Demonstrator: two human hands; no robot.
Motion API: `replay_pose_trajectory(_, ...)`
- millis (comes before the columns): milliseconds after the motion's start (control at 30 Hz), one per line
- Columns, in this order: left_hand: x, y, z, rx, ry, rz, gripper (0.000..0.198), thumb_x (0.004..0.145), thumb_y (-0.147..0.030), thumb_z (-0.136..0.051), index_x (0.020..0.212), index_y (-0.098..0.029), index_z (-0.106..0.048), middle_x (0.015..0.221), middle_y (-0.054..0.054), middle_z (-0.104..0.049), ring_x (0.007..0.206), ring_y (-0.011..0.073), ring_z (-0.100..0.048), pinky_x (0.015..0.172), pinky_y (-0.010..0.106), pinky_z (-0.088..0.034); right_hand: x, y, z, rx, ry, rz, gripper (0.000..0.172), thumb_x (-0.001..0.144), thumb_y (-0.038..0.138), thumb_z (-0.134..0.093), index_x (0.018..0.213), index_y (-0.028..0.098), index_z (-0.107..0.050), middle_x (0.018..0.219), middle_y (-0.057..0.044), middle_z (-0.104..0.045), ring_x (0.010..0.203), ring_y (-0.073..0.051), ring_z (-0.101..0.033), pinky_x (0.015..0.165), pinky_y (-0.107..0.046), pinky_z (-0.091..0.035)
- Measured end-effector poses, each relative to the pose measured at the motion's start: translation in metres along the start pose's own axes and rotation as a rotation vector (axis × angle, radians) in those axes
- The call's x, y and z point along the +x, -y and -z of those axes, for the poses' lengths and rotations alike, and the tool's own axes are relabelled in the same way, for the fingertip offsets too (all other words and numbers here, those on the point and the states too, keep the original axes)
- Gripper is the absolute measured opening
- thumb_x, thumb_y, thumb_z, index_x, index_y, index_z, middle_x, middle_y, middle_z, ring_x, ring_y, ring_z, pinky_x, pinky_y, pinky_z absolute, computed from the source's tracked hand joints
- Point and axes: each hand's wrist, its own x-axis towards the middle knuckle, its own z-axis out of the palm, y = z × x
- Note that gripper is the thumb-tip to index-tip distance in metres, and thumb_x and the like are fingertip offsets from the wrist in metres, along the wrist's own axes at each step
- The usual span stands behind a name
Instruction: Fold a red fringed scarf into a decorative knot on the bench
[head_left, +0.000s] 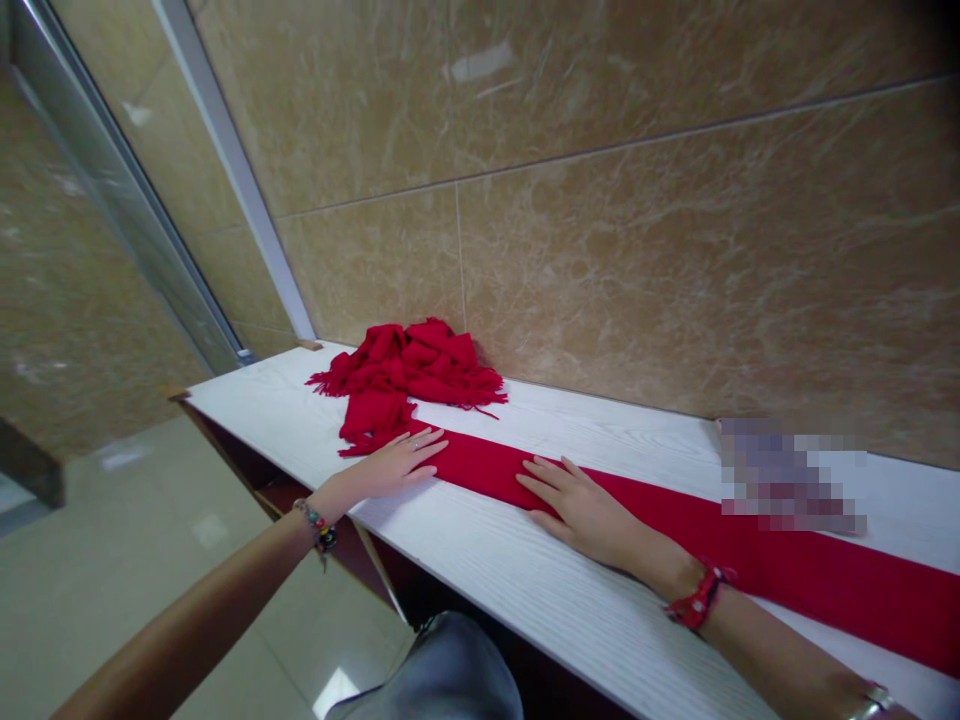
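Note:
A long red scarf [705,530] lies flat in a narrow strip along the white tabletop, running off to the right edge of the view. My left hand [401,462] rests on its left end, fingers stretched out. Further right, my right hand [574,505] lies palm down on the same strip with its fingers spread. Neither hand grips the cloth. Just beyond my left hand sits a crumpled heap of red fringed scarves [416,365]; whether it joins the flat strip cannot be made out.
The long white tabletop [255,395] stands against a tan marble wall [600,280]. At the back right a blurred-out item [787,475] lies beside the scarf. Open shelving shows under the front edge. Shiny floor tiles [150,560] lie at the left.

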Motion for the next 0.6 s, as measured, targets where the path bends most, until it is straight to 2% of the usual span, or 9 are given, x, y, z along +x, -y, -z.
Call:
replay_pose_trajectory(167,-0.008,-0.013,0.007,-0.06,-0.009,-0.049,0.044,0.091,-0.039,-0.028,0.132,-0.025,-0.03,0.139,0.002,-0.029,0.127,0.0155,-0.027,0.103,0.031,-0.021,0.038,0.031,-0.005,0.018,-0.055,0.1,0.038,0.085,0.024,-0.039,0.121,0.014,-0.049,0.127,-0.01,-0.047,0.119,-0.021,-0.038,0.102,-0.038,-0.027)
replay_pose_trajectory(300,-0.006,-0.011,0.007,-0.052,-0.026,-0.072,0.039,0.092,-0.034,-0.03,0.128,-0.023,-0.038,0.135,0.003,-0.037,0.123,0.0144,-0.033,0.103,0.031,-0.025,0.066,0.048,-0.014,-0.002,-0.033,0.05,0.029,0.084,0.015,-0.039,0.105,0.012,-0.058,0.112,-0.012,-0.058,0.104,-0.021,-0.052,0.089,-0.031,-0.04)
replay_pose_trajectory(400,-0.004,-0.007,0.007,0.018,-0.035,-0.101,0.036,0.092,-0.026,-0.031,0.126,-0.02,-0.041,0.132,0.004,-0.041,0.121,0.0134,-0.036,0.103,0.03,-0.027,0.073,0.047,-0.018,-0.014,-0.003,0.033,0.028,0.083,0.008,-0.036,0.097,0.013,-0.06,0.102,-0.011,-0.062,0.094,-0.02,-0.057,0.081,-0.029,-0.044)
replay_pose_trajectory(600,-0.007,-0.002,0.005,0.082,-0.022,-0.14,0.039,0.09,-0.009,-0.028,0.124,-0.017,-0.043,0.13,0.005,-0.043,0.122,0.0143,-0.035,0.104,0.03,-0.027,0.07,0.043,-0.019,-0.088,-0.036,0.151,0.029,0.082,0.002,-0.035,0.095,0.009,-0.059,0.101,-0.013,-0.062,0.093,-0.02,-0.057,0.081,-0.031,-0.045)
